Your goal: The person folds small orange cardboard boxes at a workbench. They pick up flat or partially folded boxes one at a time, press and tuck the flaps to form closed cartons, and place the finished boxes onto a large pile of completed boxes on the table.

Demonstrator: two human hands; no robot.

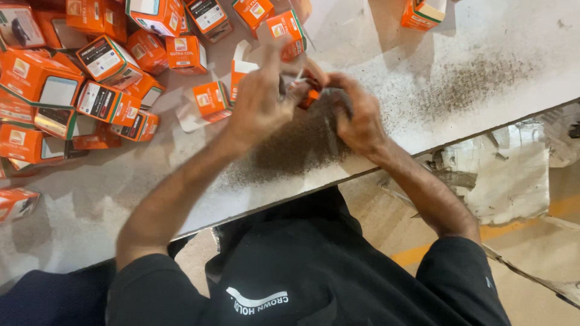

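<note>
Head view: left hand (260,99) and right hand (359,118) both pinch small orange box (309,96) between them, above table (483,72).

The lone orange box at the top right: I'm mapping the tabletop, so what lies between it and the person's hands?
In the head view, only bare white table lies between the lone box and the hands; no other boxes.

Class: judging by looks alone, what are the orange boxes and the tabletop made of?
Boxes: probably thin printed card with a slight sheen; folded flaps and sharp creases show. Tabletop: a hard, pale, matt sheet, perhaps laminate or painted board; its worn surface is speckled with dark grit.
</note>
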